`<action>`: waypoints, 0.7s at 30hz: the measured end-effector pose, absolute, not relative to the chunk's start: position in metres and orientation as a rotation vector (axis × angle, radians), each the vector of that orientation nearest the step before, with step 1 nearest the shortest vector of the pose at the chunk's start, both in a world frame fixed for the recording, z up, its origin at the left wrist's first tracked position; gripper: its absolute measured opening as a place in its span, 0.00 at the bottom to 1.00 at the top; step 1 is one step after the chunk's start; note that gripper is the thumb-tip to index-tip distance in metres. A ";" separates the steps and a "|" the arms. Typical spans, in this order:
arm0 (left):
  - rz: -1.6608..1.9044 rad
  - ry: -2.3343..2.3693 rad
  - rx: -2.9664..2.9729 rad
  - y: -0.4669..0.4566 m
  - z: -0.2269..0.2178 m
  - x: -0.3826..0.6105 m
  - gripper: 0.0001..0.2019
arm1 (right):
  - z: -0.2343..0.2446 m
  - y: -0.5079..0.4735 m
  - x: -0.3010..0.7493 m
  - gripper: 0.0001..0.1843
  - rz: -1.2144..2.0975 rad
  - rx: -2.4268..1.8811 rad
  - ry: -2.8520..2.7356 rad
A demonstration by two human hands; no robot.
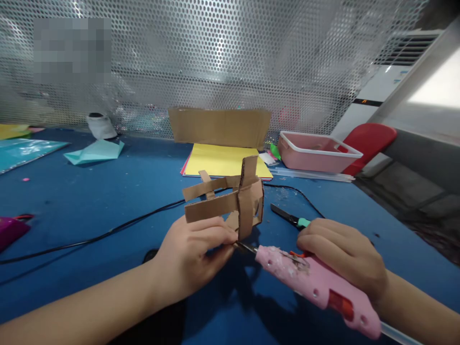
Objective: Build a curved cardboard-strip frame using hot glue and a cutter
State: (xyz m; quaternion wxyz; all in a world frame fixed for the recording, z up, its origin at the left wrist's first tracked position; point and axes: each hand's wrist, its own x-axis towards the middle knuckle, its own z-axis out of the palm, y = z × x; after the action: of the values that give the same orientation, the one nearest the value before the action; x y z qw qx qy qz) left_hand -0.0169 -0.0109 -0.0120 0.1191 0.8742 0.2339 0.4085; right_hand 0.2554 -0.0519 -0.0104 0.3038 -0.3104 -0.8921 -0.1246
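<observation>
"What's on the blue table (118, 191)?"
"A cardboard frame (246, 213), centre; a pink glue gun (316, 281), near right."
"Grips?"
"Left hand (201, 247) pinches the frame's base; right hand (345, 254) curls round the gun. Gluing, seemingly; the nozzle (247, 247) needs steadiness."

Matt cardboard frame (246, 213), plastic glue-gun (318, 282)

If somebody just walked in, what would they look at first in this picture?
Probably the chunky pink glue gun in the right hand, at the lower right, its metal tip pointing at the left hand's fingers. Next, the brown cardboard frame in the left hand, near the middle. Behind it, bright yellow paper stands out against the blue table.
</observation>
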 end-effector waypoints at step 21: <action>1.272 0.727 2.647 -0.008 -0.010 -0.014 0.05 | -0.007 -0.058 0.250 0.09 -0.471 -0.857 -2.358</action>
State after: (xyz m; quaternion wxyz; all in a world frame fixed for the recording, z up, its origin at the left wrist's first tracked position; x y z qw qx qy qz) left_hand -0.0141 -0.0081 -0.0100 0.0580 0.8735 0.2399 0.4196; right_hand 0.2499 -0.0579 -0.0075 0.2904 -0.3212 -0.8840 -0.1764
